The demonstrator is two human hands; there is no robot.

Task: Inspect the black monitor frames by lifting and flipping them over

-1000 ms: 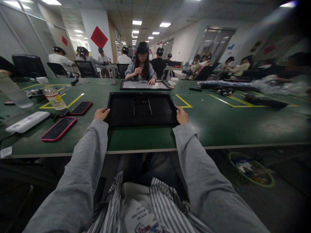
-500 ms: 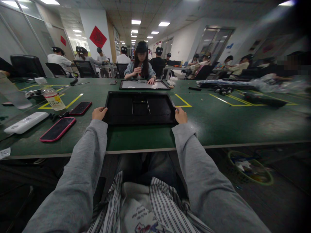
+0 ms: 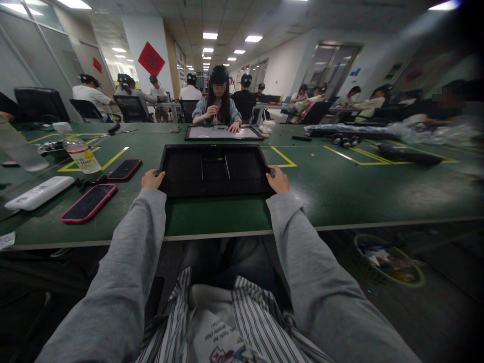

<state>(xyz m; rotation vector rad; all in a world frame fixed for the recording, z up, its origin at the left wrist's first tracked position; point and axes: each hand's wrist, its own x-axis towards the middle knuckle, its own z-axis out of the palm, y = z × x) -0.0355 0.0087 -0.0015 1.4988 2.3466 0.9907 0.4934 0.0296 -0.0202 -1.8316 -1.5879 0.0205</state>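
Observation:
Between my hands lies a black monitor back cover [image 3: 181,169], a shallow rectangular shell with a recess and two pale strips at its middle. My left hand [image 3: 153,179] grips its left edge, thumb on top. Its right edge is gripped by my right hand [image 3: 279,180] in the same way. The fingers under both edges are hidden. The cover is over the green table [image 3: 227,216], close to its front edge; I cannot tell whether it rests fully on the surface.
Across the table, a co-worker [image 3: 217,103] has one hand on a flat panel [image 3: 212,132]. Phones [image 3: 89,202], a white device [image 3: 41,192] and a bottle [image 3: 81,151] lie or stand left. Plastic-wrapped parts [image 3: 348,131] are at right. A basket [image 3: 389,259] sits below.
The monitor back cover has shifted very slightly left with both hands on it. The whole view has also drifted a little. Both grips look the same.

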